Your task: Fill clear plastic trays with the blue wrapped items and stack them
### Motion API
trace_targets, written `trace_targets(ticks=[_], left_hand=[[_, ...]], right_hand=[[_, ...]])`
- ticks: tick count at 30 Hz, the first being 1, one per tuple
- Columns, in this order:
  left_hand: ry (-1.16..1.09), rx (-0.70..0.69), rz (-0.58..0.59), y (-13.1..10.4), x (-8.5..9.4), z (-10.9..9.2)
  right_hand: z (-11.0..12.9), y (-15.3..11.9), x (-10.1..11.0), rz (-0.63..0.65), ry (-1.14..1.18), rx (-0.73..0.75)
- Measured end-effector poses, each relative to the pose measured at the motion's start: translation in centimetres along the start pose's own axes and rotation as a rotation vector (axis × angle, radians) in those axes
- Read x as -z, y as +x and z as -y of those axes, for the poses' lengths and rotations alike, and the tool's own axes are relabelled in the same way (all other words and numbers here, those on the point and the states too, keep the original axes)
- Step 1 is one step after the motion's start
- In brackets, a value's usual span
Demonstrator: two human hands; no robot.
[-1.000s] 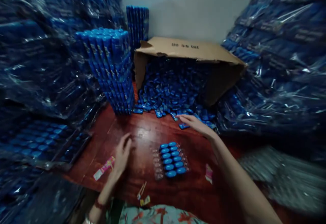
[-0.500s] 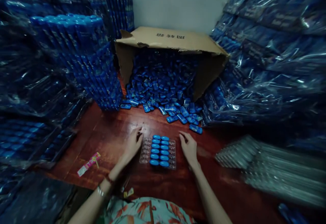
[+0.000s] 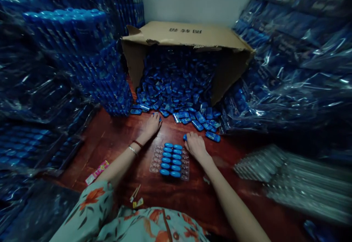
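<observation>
two middle tray (image 3: pixel 155 159) columns filled, outer columns empty. blue piece pinched in right hand (image 3: pixel 194 145) at tray edge; left hand (image 3: pixel 153 124) laid flat on loose pile (image 3: pixel 176 102), grasp unclear.

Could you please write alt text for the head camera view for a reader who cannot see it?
A person's right hand holds a small blue piece at the edge of a clear tray half filled with blue pieces, while the left hand reaches into a loose blue pile spilling from a tipped cardboard box onto a red-brown wooden table. Blue stacks wrapped in plastic crowd both sides.
</observation>
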State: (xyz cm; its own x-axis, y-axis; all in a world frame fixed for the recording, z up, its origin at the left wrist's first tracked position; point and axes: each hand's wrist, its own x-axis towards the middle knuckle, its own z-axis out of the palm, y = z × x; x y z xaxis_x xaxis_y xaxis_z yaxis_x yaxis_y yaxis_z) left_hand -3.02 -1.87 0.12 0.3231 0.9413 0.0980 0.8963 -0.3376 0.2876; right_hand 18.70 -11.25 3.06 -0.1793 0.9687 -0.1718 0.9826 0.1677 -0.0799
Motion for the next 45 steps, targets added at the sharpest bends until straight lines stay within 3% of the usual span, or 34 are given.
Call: trace_targets(ticks=[5,9,15,18,22,25,27,30,32,34,37,42,45], left_hand=[[0.096,-0.132,0.167,-5.2,1.5,1.0],[0.238,-0.136,0.332,-7.8,3.5,1.7],[0.281,-0.325,0.387,-7.3,6.0,1.2],[0.302,-0.413,0.456,-6.2,6.2,1.2],[0.308,-0.386,0.477,-5.2,5.9,2.5],[0.271,-0.361,0.476,-5.2,6.0,3.7],[0.194,-0.342,0.449,-5.7,6.4,4.4],[-0.08,-0.286,0.282,-7.1,7.2,4.8],[-0.311,-0.208,0.134,-8.3,7.5,4.6],[-0.518,-0.098,0.035,-9.5,7.4,3.9],[-0.719,0.055,0.009,-11.1,6.4,2.7],[-0.739,0.14,0.016,-12.0,4.4,1.8],[-0.628,0.017,-0.003,-11.9,3.7,1.7]], right_hand=[[-2.8,-3.1,-0.3,0.146,0.139,0.021],[-5.0,-3.3,0.0,0.216,0.323,0.051],[-5.6,-0.4,1.4,0.291,0.389,0.198],[-4.6,0.7,1.7,0.293,0.341,0.261],[-4.4,0.3,1.4,0.254,0.312,0.219],[-5.3,-1.5,0.8,0.155,0.388,0.149],[-5.7,-3.1,0.0,0.003,0.62,0.029],[-4.7,-5.3,-1.5,-0.237,1.122,-0.183],[-3.4,-6.2,-2.8,-0.354,1.295,-0.232],[-2.1,-6.5,-3.9,-0.443,1.226,-0.184],[-1.4,-6.5,-4.8,-0.468,0.927,-0.003],[-1.8,-6.4,-3.0,-0.248,0.512,0.173],[-1.6,-5.9,-1.1,-0.102,0.32,0.185]])
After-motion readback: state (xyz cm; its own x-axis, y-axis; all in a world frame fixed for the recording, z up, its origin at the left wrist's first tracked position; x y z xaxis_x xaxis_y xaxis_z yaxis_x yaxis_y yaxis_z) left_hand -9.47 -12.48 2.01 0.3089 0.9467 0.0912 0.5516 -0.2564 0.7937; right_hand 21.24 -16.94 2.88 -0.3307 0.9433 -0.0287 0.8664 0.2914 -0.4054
